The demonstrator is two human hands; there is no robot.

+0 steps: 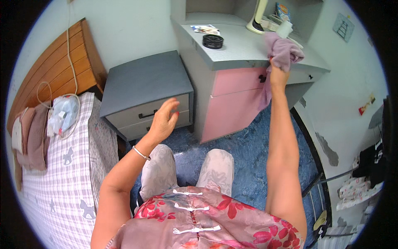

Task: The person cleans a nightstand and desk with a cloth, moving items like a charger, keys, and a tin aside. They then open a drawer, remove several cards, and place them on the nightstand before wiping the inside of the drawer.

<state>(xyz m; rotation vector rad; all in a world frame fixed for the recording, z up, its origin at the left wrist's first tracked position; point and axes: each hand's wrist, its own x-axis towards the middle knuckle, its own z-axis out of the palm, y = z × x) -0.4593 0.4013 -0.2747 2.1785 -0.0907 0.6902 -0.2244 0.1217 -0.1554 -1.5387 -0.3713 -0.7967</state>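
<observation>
My right hand grips a mauve cloth at the front edge of the grey desk. Most of the cloth is bunched above my fist, and a loose end hangs down in front of the pink desk drawer. Part of my fingers is hidden by the fabric. My left hand holds nothing, its fingers slightly bent and thumb apart, in the air before the grey nightstand. A black round container stands on the desk's left part, with papers or cards behind it.
The white base of a lamp and a white roll or cup stand at the desk's back. To the left is a bed with a checked sheet, a plastic bag and folded bedding. Clothes hang at right.
</observation>
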